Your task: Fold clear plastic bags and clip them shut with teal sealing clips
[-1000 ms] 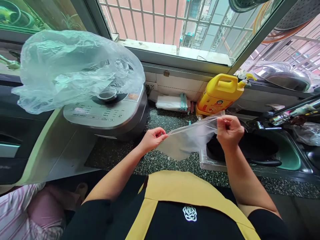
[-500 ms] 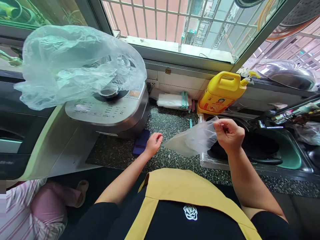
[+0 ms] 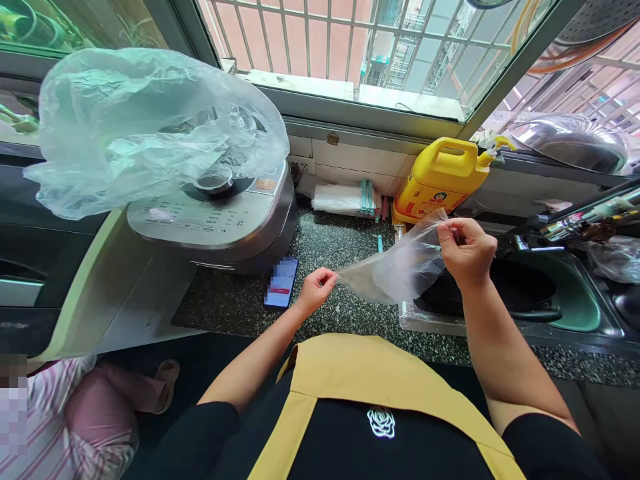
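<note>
Over the speckled counter (image 3: pixel 325 233), at 1 o'clock of our apron (image 3: pixel 350 367), we stretch a clear plastic bag (image 3: pixel 395 270). Our left hand (image 3: pixel 316 291) and right hand (image 3: pixel 469 252) each pinch 1 end, fingers closed. It looks feather-light, limp, perhaps slippery; we best grip its 2 corners.

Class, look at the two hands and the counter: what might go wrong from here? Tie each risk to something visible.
The thin clear plastic bag, stretched between the left hand and right hand, might tear or slip from the fingers.

The dark phone with a lit screen lies beside the left forearm; a sideways bump could shift it.

The large translucent bag heaped on the silver-grey cooker may slide off.
</note>
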Demonstrator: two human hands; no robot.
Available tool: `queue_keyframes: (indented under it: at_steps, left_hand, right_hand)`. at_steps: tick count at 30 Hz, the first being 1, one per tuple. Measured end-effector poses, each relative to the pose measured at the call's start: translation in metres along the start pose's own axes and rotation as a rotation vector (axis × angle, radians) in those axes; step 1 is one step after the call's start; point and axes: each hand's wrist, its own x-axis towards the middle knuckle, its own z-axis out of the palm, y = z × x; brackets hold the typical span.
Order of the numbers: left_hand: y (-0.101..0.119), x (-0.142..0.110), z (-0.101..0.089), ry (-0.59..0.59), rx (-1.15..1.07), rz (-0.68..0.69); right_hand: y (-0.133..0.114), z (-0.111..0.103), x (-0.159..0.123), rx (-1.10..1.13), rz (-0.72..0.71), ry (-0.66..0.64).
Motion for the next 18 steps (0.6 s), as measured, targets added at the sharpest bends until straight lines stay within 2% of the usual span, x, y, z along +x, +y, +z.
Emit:
queue_keyframes:
  at_steps: [3, 5, 10, 13, 18]
  left_hand:
    - [0.007, -0.001, -0.003, -0.038, -0.191, -0.157]
    - [0.013, -0.001, -0.005, -0.042, -0.264, -0.216]
    - [0.027, 0.001, -0.008, 0.091, -0.369, -0.294]
    - [0.037, 0.004, -0.006, 0.155, -0.442, -0.342]
    - [0.051, 0.007, 0.001, 0.174, -0.548, -0.333]
  right_hand:
    - [0.014, 0.009, 0.006, -0.021, 0.052, -0.024]
    - [0.023, 0.014, 0.012, -0.032, 0.074, -0.038]
    - [0.038, 0.02, 0.02, -0.041, 0.124, -0.072]
    - [0.032, 0.021, 0.014, 0.021, 0.167, -0.062]
    - [0.007, 0.02, -0.007, 0.137, 0.193, 0.03]
